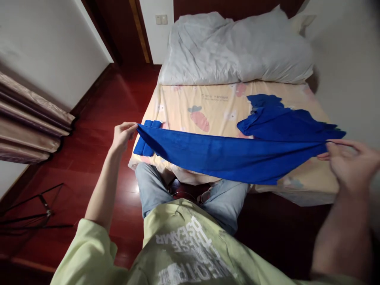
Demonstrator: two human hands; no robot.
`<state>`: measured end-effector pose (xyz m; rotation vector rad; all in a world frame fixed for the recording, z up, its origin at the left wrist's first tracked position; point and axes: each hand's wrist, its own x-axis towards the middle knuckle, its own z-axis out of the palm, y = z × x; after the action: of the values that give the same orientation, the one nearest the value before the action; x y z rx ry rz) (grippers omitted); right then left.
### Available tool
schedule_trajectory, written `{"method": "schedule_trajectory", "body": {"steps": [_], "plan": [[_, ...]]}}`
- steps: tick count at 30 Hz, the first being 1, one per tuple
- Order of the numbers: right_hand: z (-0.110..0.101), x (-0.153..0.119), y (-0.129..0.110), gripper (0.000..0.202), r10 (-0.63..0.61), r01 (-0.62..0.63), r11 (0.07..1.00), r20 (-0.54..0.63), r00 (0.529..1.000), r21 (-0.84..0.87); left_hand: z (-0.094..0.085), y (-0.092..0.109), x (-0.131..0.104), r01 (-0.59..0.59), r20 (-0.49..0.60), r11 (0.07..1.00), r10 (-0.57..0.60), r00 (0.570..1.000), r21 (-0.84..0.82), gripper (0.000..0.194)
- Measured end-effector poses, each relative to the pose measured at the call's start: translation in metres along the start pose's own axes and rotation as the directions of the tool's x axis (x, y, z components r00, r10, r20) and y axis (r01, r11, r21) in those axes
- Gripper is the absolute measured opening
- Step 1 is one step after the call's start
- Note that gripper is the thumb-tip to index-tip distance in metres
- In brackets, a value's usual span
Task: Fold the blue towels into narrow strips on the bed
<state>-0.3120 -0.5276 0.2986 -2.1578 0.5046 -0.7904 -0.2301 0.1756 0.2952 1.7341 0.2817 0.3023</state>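
A long blue cloth hangs stretched between my two hands, over the near edge of the bed. My left hand pinches its left corner, fingers closed. At the other end my right hand grips the right corner between thumb and fingers. The cloth's lower edge sags above my knees. Just behind its left end lie folded blue cloths, partly covered by it. A crumpled heap of blue cloth rests on the bed behind its right half.
The bed's sheet is pale orange with carrot prints. White pillows or bedding fill its head end. A curtain and a black metal stand are to the left on the red wooden floor. A wall borders the right.
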Motion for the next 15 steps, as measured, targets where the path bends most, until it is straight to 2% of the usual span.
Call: {"method": "schedule_trajectory", "body": {"steps": [4,8,12,15], "plan": [[0.059,0.020,0.038,0.009,0.241,-0.260,0.959,0.158,0.958,0.110,0.047,-0.035,0.030,0.210,0.060,0.968,-0.219,0.974,0.136,0.018],[0.121,0.039,0.078,0.018,0.402,-0.431,0.900,0.259,0.878,0.068,0.096,-0.069,0.056,0.339,0.095,0.922,-0.360,0.928,0.187,0.016],[0.178,0.054,0.119,0.020,0.455,-0.464,0.885,0.262,0.851,-0.028,0.137,-0.101,0.082,0.415,0.091,0.895,-0.433,0.897,0.165,0.014],[0.216,0.059,0.147,0.018,0.481,-0.477,0.875,0.247,0.841,-0.080,0.160,-0.130,0.105,0.467,0.041,0.867,-0.480,0.876,0.175,0.016]]}}
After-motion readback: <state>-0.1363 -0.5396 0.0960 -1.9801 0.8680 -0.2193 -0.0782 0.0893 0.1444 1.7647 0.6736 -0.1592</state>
